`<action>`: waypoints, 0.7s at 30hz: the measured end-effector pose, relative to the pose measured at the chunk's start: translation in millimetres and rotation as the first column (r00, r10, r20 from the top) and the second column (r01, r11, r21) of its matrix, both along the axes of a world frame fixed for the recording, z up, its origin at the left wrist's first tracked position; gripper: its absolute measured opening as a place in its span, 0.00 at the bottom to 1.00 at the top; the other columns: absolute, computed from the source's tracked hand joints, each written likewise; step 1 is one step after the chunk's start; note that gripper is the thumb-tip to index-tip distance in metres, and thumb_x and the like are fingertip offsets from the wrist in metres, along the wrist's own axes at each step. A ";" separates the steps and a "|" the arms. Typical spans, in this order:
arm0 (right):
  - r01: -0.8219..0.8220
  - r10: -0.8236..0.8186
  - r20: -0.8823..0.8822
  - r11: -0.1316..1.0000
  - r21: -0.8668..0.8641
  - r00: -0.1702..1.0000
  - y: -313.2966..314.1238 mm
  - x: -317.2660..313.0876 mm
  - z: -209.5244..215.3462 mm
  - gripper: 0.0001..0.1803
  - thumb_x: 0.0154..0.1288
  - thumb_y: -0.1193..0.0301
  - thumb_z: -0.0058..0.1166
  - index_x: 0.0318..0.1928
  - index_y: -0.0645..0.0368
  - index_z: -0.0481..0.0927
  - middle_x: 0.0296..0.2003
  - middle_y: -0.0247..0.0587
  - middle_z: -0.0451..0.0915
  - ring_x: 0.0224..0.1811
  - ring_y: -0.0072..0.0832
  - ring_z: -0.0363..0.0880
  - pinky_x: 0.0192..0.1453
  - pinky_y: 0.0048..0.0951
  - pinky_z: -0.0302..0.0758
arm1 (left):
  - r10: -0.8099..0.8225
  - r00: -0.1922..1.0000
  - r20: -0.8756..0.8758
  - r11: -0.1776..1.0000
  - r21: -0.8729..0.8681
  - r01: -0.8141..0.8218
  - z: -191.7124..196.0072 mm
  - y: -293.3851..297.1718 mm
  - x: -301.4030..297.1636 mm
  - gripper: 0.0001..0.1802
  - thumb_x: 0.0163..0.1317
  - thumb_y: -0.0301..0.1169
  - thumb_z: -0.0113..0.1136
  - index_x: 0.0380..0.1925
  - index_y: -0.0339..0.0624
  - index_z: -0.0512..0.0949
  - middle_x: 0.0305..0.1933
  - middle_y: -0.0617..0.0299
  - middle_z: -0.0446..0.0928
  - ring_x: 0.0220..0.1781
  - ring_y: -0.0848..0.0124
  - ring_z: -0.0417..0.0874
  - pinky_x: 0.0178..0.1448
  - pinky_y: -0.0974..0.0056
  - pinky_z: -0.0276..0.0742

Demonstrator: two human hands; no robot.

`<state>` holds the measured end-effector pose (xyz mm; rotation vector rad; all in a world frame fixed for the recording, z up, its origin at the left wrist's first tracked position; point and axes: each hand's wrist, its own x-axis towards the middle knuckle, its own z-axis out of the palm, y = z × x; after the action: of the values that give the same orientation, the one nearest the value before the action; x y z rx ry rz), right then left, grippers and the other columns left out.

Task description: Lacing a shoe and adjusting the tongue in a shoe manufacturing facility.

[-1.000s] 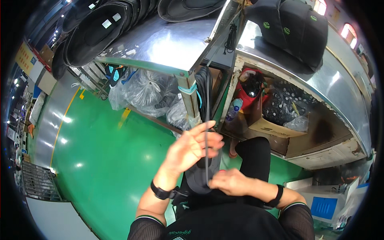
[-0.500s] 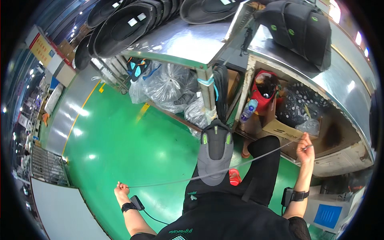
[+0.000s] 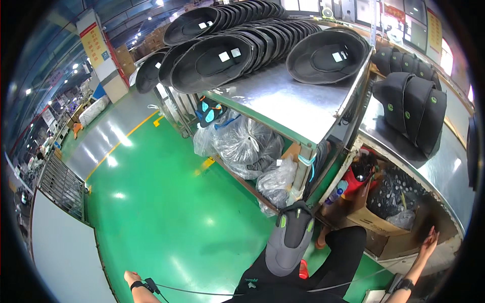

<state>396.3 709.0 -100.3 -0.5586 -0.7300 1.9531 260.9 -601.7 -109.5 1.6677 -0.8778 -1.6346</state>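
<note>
Low at the left, my left hand is closed with the fingers curled in, and one end of a thin grey cord runs to it past the wrist. At the lower right, my right hand is raised beside the cabinet's lower edge. Its fingertips point up, and the cord's other end leads to its palm; the grip is small in view. Between the hands the cord sags across my body, its middle hidden. A grey and black shell-shaped padded piece with green tabs lies in front of my body.
A metal table ahead carries stacked black oval shells. Clear plastic bags fill its lower shelf. At right, black padded bags stand on a metal-topped cabinet; inside is a cardboard box. A pale panel stands at left.
The view has tilted up, showing more of the table. My hands now appear lower and farther apart, and the cord hangs lower across my body. My right hand's fingers look straighter.
</note>
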 end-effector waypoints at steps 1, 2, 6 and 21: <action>0.084 -0.079 0.162 0.996 -0.030 0.984 -9.2 -26.3 3.0 0.19 0.66 0.73 0.56 0.56 0.63 0.77 0.47 0.38 0.82 0.27 0.15 0.77 0.25 0.15 0.72 | -0.109 0.991 0.074 0.987 -0.113 0.117 -7.8 -7.5 -38.9 0.14 0.65 0.38 0.42 0.20 0.50 0.66 0.18 0.65 0.65 0.19 0.68 0.63 0.23 0.61 0.60; 0.182 -0.159 0.301 0.982 -0.048 0.940 -29.3 -32.2 -4.3 0.20 0.64 0.72 0.58 0.57 0.60 0.77 0.52 0.37 0.81 0.28 0.12 0.77 0.19 0.11 0.62 | -0.221 0.965 0.140 0.944 -0.218 0.248 -28.7 -1.9 -78.7 0.13 0.64 0.37 0.47 0.21 0.48 0.69 0.20 0.62 0.68 0.20 0.66 0.68 0.23 0.61 0.64; -0.305 0.172 0.720 0.950 0.058 0.673 -283.7 -178.4 55.9 0.13 0.66 0.73 0.58 0.50 0.62 0.78 0.38 0.43 0.86 0.22 0.12 0.76 0.20 0.09 0.63 | -0.641 0.556 0.529 0.405 -0.383 0.830 -80.4 169.0 -173.8 0.11 0.66 0.36 0.54 0.42 0.42 0.76 0.35 0.58 0.79 0.36 0.69 0.77 0.37 0.64 0.73; -0.940 0.473 0.834 0.312 0.140 0.282 -518.2 -217.6 43.5 0.07 0.68 0.75 0.54 0.42 0.65 0.80 0.31 0.41 0.81 0.29 0.22 0.80 0.34 0.25 0.76 | -0.606 -0.175 0.776 -0.722 -0.445 0.529 53.4 570.7 -161.1 0.05 0.60 0.29 0.66 0.34 0.42 0.81 0.20 0.63 0.75 0.19 0.78 0.73 0.26 0.69 0.69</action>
<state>178.7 190.8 -56.8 -0.4853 -2.4968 2.0796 99.8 -30.9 -56.1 -0.6653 -2.9240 -1.0199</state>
